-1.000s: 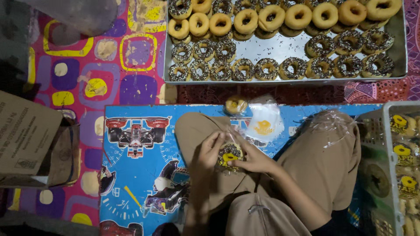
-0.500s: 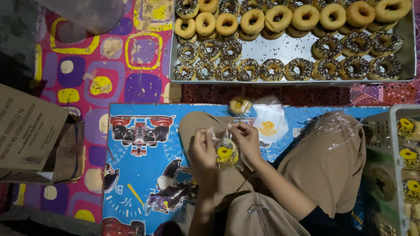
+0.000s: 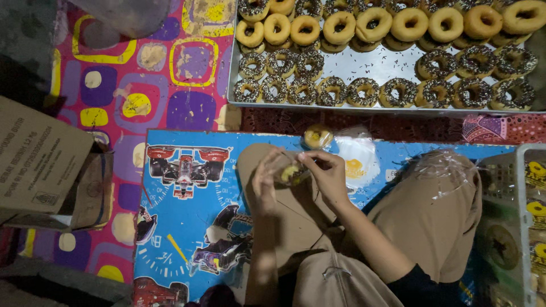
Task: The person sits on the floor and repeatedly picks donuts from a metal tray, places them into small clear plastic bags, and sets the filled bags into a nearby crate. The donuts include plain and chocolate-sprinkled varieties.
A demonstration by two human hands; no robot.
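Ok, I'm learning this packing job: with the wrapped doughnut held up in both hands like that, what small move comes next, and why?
Probably close the open end of the clear bag. Both the left hand and the right hand pinch it above the lap, with the doughnut already inside. The white crate at the right holds packed ones, so it likely goes there afterwards.

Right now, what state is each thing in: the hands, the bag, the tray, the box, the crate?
Left hand: gripping the bag's side.
Right hand: pinching the bag's top.
Bag: clear, held above the lap, doughnut inside.
Tray: partly filled, plain and sprinkled doughnuts in rows.
Loose doughnut: wrapped, lying on the mat.
Box: flaps open.
Crate: holds packed doughnuts.
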